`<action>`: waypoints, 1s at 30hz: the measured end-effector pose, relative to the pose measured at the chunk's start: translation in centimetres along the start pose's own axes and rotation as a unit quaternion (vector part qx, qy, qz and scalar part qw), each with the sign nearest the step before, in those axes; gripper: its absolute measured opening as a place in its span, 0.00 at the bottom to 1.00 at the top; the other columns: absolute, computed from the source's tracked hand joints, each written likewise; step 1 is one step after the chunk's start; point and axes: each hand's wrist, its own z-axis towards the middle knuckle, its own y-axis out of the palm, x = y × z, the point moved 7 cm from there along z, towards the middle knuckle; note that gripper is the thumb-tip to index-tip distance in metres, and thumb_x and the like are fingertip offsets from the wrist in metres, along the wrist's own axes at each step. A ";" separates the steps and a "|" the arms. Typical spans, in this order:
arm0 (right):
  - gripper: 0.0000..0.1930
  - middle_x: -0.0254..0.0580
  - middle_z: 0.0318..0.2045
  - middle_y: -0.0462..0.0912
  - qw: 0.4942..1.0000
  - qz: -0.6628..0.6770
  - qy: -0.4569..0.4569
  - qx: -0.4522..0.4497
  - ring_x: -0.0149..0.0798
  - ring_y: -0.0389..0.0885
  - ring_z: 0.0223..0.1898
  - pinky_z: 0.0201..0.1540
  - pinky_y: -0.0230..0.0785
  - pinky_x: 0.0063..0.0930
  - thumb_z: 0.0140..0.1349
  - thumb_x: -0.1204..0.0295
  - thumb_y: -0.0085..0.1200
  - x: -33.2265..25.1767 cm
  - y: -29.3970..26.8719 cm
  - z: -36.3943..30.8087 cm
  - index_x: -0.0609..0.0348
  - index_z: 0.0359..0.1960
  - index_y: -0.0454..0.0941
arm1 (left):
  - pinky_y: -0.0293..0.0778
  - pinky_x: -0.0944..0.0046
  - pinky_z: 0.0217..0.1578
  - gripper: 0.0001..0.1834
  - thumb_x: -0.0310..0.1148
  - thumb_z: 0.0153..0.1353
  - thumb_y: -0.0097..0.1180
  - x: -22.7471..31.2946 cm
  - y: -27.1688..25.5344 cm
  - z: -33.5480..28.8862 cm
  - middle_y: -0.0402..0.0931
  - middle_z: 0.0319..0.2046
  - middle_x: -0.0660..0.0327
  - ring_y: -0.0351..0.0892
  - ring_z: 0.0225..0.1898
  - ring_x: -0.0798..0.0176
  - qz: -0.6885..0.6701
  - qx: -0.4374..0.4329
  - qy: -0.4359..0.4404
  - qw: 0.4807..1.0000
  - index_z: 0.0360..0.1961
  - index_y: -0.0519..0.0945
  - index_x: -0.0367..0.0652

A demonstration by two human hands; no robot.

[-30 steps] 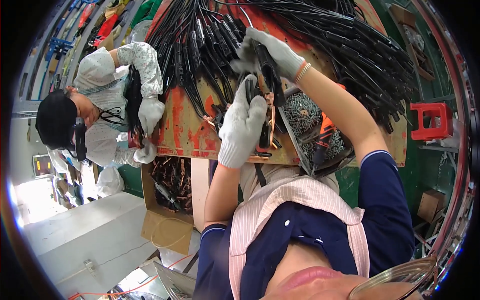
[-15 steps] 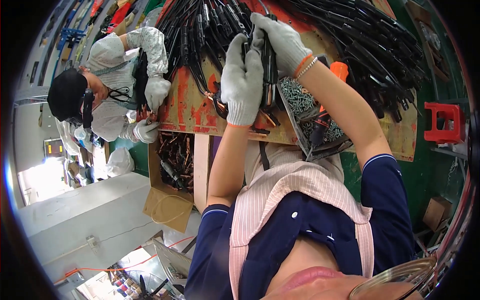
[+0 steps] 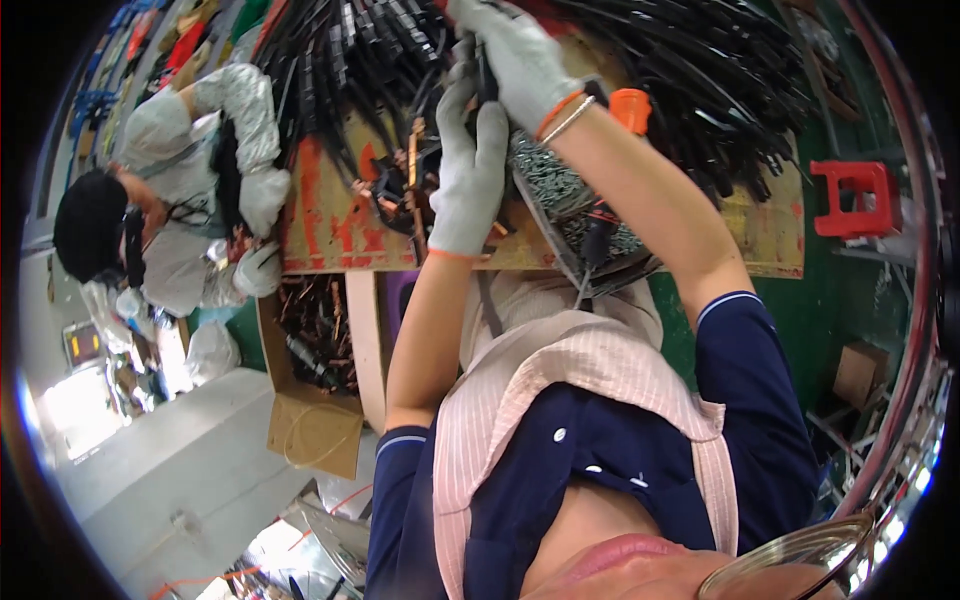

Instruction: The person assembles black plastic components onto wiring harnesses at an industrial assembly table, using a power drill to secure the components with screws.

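Both of my hands wear white knit gloves with orange cuffs and are raised over the far part of the table. My left hand [image 3: 465, 185] has its fingers pointing away from me, closed about a black tubular part [image 3: 487, 82]. Above and to the right, my right hand [image 3: 518, 62] curls over the far end of that part, somewhat blurred; its fingertips meet the left fingers. Most of the part is hidden by the gloves. Copper strips [image 3: 414, 165] lie just left of my left hand. Beneath my right forearm is a tray of silver screws [image 3: 548, 175], with an orange-and-black power screwdriver [image 3: 630, 110] over it.
Bundles of black cables with housings [image 3: 350, 70] cover the far left, with more cables [image 3: 700, 100] at the right. A box of copper scraps [image 3: 320, 335] stands near left. A gloved co-worker [image 3: 190, 190] works at the left edge. A red stool [image 3: 857, 198] stands right.
My hands have moved away and slightly left. The large black housing seen between them is mostly out of sight; a narrow black part shows there now. The whole view has shifted left.
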 end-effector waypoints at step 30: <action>0.57 0.65 0.47 0.79 0.776 -0.613 -0.024 0.146 0.62 0.78 0.51 0.55 0.69 0.49 0.44 0.48 0.66 0.3 -17.9 -9.6 0.59 0.70 0.42 | 0.54 0.76 0.10 0.14 0.47 0.68 0.54 -1.0 9.7 -11.3 0.66 0.23 0.69 0.58 0.14 0.76 -0.522 -0.132 -0.565 0.625 0.35 0.67 0.50</action>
